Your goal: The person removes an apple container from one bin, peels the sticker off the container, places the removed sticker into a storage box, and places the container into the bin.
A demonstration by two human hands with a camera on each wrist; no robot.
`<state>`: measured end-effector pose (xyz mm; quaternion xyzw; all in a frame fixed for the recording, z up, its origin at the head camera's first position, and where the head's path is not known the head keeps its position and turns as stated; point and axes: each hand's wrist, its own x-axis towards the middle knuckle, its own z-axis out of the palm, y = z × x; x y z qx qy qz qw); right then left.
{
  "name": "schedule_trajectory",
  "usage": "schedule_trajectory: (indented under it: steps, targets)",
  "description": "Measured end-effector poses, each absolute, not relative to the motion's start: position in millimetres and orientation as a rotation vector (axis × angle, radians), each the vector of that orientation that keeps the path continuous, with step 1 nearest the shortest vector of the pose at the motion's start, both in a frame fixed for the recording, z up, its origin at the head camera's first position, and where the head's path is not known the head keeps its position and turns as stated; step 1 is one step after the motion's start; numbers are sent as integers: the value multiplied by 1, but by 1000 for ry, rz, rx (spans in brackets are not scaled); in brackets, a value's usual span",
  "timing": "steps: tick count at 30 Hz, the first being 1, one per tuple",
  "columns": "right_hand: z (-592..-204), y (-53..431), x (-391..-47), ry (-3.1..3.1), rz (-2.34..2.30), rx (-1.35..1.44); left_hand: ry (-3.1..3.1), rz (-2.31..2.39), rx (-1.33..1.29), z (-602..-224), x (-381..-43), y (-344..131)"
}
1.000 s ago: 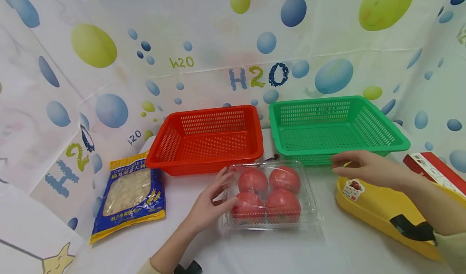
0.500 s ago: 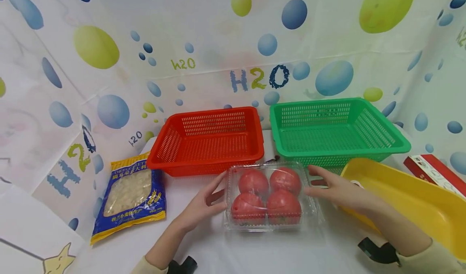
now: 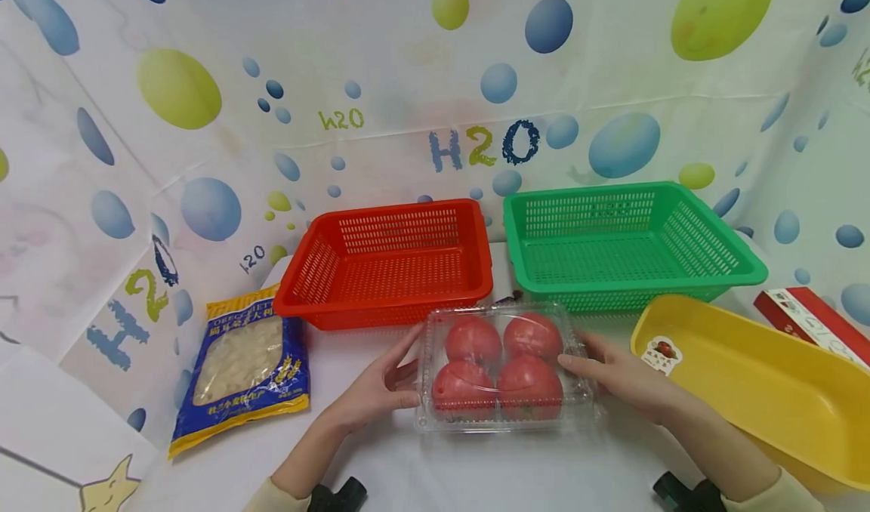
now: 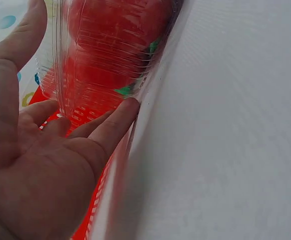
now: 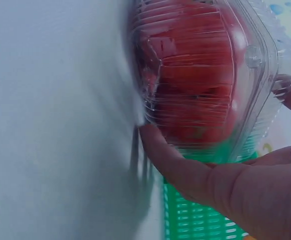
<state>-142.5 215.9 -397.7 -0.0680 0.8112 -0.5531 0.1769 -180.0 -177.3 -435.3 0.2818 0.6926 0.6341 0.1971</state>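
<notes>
A clear plastic clamshell box [image 3: 499, 424] of red tomatoes [image 3: 473, 339] sits on the white tabletop. At its left side is my left hand [image 3: 376, 387]; in the left wrist view its fingers [image 4: 116, 125] reach to the lower wall and the thumb stands along the rim. My right hand [image 3: 628, 376] grips the box's right side. Its thumb lies over the lid edge in the head view, and in the right wrist view a fingertip [image 5: 153, 137] meets the bottom edge. The far fingers of the right hand are partly hidden behind the rim.
Behind the box stand a red basket [image 3: 381, 312] and a green basket [image 3: 632, 279]. A blue and yellow pasta bag [image 3: 241, 368] lies on the left. On the right are a yellow tub [image 3: 754, 376] and a red and white box [image 3: 809, 319].
My right hand has come left from over the yellow tub to the box's right side. My left thumb has slid off the lid to the left rim. The box stays put.
</notes>
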Motion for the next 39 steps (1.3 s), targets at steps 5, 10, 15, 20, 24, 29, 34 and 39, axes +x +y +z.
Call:
schedule_trajectory:
  steps: [5, 10, 15, 20, 24, 29, 34, 39]
  targets:
    - [-399, 219, -144, 2164, -1588, -130, 1879, 1788, 824, -439, -182, -176]
    - [-397, 220, -143, 2032, -1603, -108, 1848, 1802, 855, -439, -182, -176]
    - [-400, 223, -144, 1919, -1670, -127, 1869, 1794, 828, -440, -182, -174]
    - [-400, 225, -143, 1864, -1700, -126, 1917, 1773, 822, -440, -180, -173]
    - [-398, 226, -141, 1845, -1709, -106, 1880, 1810, 853, -441, -179, -173]
    - [-392, 227, -139, 1826, -1713, -97, 1819, 1867, 919, -440, -179, -171]
    - [-390, 231, -136, 1807, -1713, -133, 1784, 1895, 903, -436, -176, -170]
    - [-386, 236, -133, 1824, -1703, -166, 1767, 1927, 867, -428, -172, -169]
